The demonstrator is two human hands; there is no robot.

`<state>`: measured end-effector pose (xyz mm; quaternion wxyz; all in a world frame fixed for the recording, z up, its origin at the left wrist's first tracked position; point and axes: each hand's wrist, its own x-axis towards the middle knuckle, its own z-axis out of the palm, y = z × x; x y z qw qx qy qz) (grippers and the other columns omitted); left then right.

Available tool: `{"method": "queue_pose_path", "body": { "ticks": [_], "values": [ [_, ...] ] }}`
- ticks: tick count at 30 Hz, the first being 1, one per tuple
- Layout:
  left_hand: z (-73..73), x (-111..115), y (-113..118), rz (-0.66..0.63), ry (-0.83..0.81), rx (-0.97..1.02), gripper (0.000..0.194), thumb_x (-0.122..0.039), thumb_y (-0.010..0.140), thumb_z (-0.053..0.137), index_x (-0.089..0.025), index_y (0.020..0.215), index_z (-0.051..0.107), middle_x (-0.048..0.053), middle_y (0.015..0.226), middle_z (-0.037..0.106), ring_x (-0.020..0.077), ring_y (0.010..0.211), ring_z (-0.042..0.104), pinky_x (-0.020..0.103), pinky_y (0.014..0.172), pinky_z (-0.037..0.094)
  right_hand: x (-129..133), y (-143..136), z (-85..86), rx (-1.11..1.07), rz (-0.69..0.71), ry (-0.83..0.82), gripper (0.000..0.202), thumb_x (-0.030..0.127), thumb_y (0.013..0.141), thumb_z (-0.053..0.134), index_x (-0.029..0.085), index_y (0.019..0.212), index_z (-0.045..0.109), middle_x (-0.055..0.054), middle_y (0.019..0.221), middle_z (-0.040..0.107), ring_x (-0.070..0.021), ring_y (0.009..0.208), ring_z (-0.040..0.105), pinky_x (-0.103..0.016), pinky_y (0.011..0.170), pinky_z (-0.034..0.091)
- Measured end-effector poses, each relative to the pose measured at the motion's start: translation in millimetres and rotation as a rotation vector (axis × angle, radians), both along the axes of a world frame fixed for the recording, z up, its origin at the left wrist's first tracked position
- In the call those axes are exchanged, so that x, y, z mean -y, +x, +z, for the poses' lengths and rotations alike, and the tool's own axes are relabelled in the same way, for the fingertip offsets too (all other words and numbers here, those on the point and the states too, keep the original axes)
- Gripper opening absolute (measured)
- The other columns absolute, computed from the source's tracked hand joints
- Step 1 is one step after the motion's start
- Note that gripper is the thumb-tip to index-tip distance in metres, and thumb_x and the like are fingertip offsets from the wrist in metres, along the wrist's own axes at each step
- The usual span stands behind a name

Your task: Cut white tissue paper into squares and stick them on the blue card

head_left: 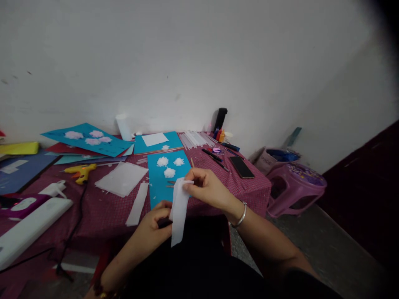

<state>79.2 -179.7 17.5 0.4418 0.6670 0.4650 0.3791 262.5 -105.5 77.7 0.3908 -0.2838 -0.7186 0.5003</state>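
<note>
A strip of thin white paper (180, 216) hangs between my hands at the table's near edge. My right hand (208, 187) pinches its upper end between thumb and fingers. Lower on the strip's left side, my left hand (157, 224) has its thumb and fingers closed on the edge, the fingertips partly behind the paper. Just beyond lies a blue sheet (156, 182) bearing three white ruffled paper flowers (169, 172). Left of it are another white strip (137, 204) and a stack of square white sheets (121, 178).
A yellow glue gun (81, 172) and a white power strip (34, 230) lie on the left. Clear sticks (195, 139), pens (212, 155), paint bottles (222, 136) and a phone (241, 167) are at the right. A pink stool (289, 191) stands beyond the table's right edge.
</note>
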Motion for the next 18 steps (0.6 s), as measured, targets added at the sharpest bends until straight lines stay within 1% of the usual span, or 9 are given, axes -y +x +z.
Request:
{"method": "queue_pose_path", "body": {
  "ticks": [3,5,8,10,12,14,16,17,18],
  "values": [
    [0.7,0,-4,0.01,0.008,-0.048,0.01,-0.019,0.072,0.063,-0.021,0.071,0.072,0.008,0.108,0.062,0.0255,0.103,0.056,0.039,0.092,0.042,-2,2,2.0,0.022,-0.021,0.03,0.012,0.021,0.075,0.059,0.017,0.069,0.05,0.006,0.061,0.046,-0.0066,0.052,0.038,-0.021,0.05,0.031],
    [-1.6,0,-5,0.008,0.001,-0.049,0.013,-0.019,0.073,0.061,-0.023,0.071,0.074,0.009,0.109,0.064,0.0272,0.105,0.056,0.04,0.092,0.041,-4,4,3.2,0.051,-0.036,0.066,0.011,0.021,0.075,0.059,0.018,0.069,0.05,0.006,0.06,0.045,-0.0069,0.052,0.038,-0.021,0.05,0.031],
    [-9.7,-1,-7,-0.011,-0.029,-0.021,0.017,-0.024,0.078,0.06,-0.024,0.069,0.075,0.009,0.102,0.069,0.0272,0.101,0.06,0.039,0.089,0.044,-6,5,6.7,0.086,-0.046,0.126,0.01,0.021,0.076,0.058,0.019,0.07,0.05,0.005,0.064,0.048,-0.0079,0.056,0.041,-0.022,0.053,0.034],
    [-15.9,-3,-11,-0.034,-0.044,-0.002,0.016,-0.026,0.078,0.061,-0.025,0.072,0.075,0.008,0.097,0.071,0.0259,0.096,0.062,0.038,0.087,0.045,-7,5,11.0,0.103,-0.048,0.162,0.01,0.021,0.076,0.058,0.019,0.07,0.05,0.004,0.066,0.049,-0.0085,0.059,0.043,-0.023,0.055,0.036],
    [-18.7,-7,-17,0.016,-0.039,-0.006,0.011,-0.025,0.074,0.065,-0.026,0.077,0.076,0.006,0.092,0.073,0.0254,0.092,0.064,0.038,0.087,0.046,-6,6,16.4,0.124,-0.06,0.194,0.009,0.021,0.077,0.057,0.019,0.07,0.051,0.004,0.067,0.049,-0.009,0.061,0.044,-0.023,0.056,0.037],
    [-13.9,-11,-23,0.168,-0.02,-0.01,0.017,-0.023,0.068,0.07,-0.026,0.084,0.076,0.006,0.094,0.074,0.0266,0.095,0.064,0.039,0.092,0.044,-4,6,21.9,0.143,-0.071,0.221,0.009,0.021,0.077,0.056,0.019,0.07,0.051,0.004,0.067,0.049,-0.0093,0.062,0.045,-0.023,0.057,0.037],
    [-1.1,-14,-25,0.293,-0.021,0.071,0.027,-0.023,0.065,0.073,-0.025,0.091,0.075,0.007,0.102,0.074,0.0276,0.102,0.063,0.04,0.098,0.041,-2,5,26.4,0.152,-0.07,0.241,0.009,0.02,0.076,0.056,0.019,0.069,0.051,0.004,0.067,0.05,-0.0095,0.062,0.046,-0.023,0.057,0.037],
    [7.0,-16,-24,0.308,-0.031,0.157,0.031,-0.024,0.065,0.074,-0.025,0.096,0.073,0.007,0.107,0.072,0.0276,0.106,0.062,0.04,0.099,0.04,-1,5,28.0,0.151,-0.067,0.246,0.008,0.019,0.076,0.055,0.019,0.068,0.051,0.003,0.067,0.05,-0.0096,0.063,0.046,-0.023,0.057,0.037],
    [15.3,-17,-20,0.285,-0.047,0.26,0.036,-0.026,0.066,0.074,-0.025,0.102,0.071,0.007,0.112,0.071,0.0271,0.109,0.06,0.04,0.1,0.04,0,5,29.2,0.148,-0.063,0.248,0.008,0.018,0.075,0.055,0.018,0.068,0.051,0.003,0.067,0.05,-0.0096,0.063,0.046,-0.023,0.058,0.037]
  ]
}}
